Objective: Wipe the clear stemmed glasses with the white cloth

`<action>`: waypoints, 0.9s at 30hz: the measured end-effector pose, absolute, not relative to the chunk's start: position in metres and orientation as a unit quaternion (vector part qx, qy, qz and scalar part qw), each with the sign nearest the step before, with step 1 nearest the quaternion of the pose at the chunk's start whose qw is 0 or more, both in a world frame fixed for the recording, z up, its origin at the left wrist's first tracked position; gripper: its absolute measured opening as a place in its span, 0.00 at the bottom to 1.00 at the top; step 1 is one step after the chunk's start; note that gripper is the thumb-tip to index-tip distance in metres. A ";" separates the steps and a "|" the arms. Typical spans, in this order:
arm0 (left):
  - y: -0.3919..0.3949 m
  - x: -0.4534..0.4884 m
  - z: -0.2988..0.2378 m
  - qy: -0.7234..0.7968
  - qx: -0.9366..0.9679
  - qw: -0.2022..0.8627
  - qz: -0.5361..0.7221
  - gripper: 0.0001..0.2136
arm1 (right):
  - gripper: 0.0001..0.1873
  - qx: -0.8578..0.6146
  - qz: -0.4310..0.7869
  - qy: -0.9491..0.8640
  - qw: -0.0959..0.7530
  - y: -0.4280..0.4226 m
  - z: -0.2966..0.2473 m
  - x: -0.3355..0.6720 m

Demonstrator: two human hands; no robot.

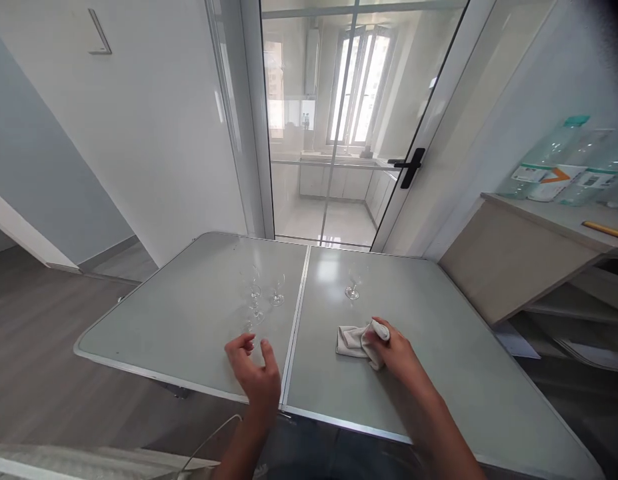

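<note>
My right hand (391, 348) is closed on a crumpled grey cloth (353, 339) that lies on the right half of a pale folding table (439, 333). Near the table's front edge my left hand (255, 370) hovers open, fingers curved and spread, holding nothing. Just beyond it stand three clear stemmed glasses (263, 293) in a small group on the left half. Another clear stemmed glass (353, 283) stands alone on the right half, behind the cloth.
A metal seam (296, 320) splits the table down the middle. Behind it is a glass door (339, 120) with a black handle (410, 165). A shelf (553, 220) at the right carries large plastic water bottles (563, 163). Wood floor lies to the left.
</note>
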State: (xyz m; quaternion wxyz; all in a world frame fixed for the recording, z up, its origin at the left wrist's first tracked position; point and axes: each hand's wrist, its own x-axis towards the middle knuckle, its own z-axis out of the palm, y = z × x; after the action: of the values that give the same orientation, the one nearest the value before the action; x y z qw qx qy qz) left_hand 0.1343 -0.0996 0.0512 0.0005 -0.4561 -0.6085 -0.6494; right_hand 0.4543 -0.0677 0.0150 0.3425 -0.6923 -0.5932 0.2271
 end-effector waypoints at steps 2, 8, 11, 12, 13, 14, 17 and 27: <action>-0.099 0.125 0.043 -0.653 -0.408 0.005 -0.638 0.14 | 0.33 -0.681 0.240 -0.586 0.366 -0.073 0.014 0.451; -0.086 0.113 0.025 -0.679 -0.380 -0.012 -0.628 0.25 | 0.20 -0.671 0.315 -0.473 0.477 -0.084 0.027 0.429; -0.078 0.110 0.019 -0.683 -0.391 -0.015 -0.616 0.30 | 0.17 -0.611 0.355 -0.457 0.540 -0.096 0.032 0.417; -0.076 0.109 0.018 -0.689 -0.390 -0.022 -0.611 0.30 | 0.15 -0.592 0.362 -0.464 0.550 -0.100 0.032 0.413; -0.074 0.108 0.016 -0.695 -0.387 -0.035 -0.605 0.30 | 0.13 -0.576 0.374 -0.475 0.551 -0.104 0.033 0.409; -0.072 0.108 0.015 -0.701 -0.384 -0.051 -0.599 0.29 | 0.13 -0.562 0.388 -0.484 0.547 -0.108 0.033 0.406; -0.070 0.105 0.012 -0.696 -0.382 -0.106 -0.599 0.22 | 0.17 -0.560 0.418 -0.483 0.527 -0.113 0.032 0.398; -0.084 0.132 0.015 -0.583 -0.467 -0.181 -0.640 0.19 | 0.10 -0.606 0.422 -0.416 0.531 -0.104 0.025 0.416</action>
State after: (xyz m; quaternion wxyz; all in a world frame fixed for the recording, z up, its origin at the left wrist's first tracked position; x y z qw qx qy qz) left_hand 0.1319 -0.0840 0.0147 -0.1813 -0.4674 -0.5828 -0.6395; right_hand 0.4158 -0.1044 0.0254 0.5306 -0.6061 -0.4159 0.4222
